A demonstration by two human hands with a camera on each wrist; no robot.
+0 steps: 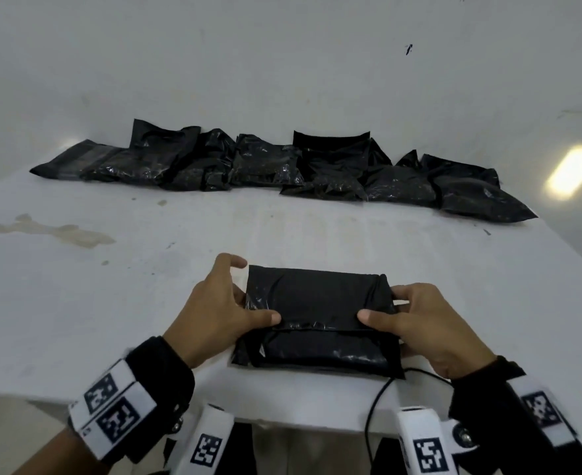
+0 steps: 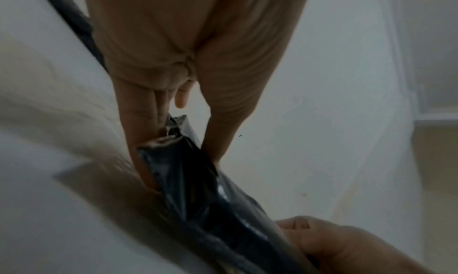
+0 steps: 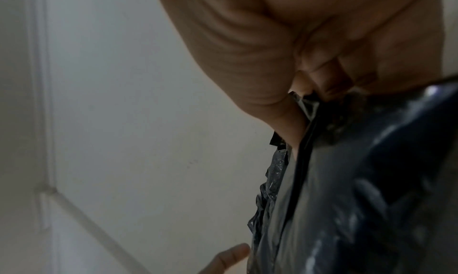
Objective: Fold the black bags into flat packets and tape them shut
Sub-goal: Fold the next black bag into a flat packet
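A black plastic bag, folded into a flat packet, lies near the front edge of the white table. My left hand grips its left end, thumb on top of the folded flap and fingers behind the edge. My right hand grips the right end the same way, thumb on the flap. In the left wrist view the left hand pinches the bag. In the right wrist view the right hand pinches the glossy bag.
A row of several folded black packets lies along the table's far edge by the white wall. A thin black cable hangs over the front edge below the bag. Brownish stains mark the table's left side.
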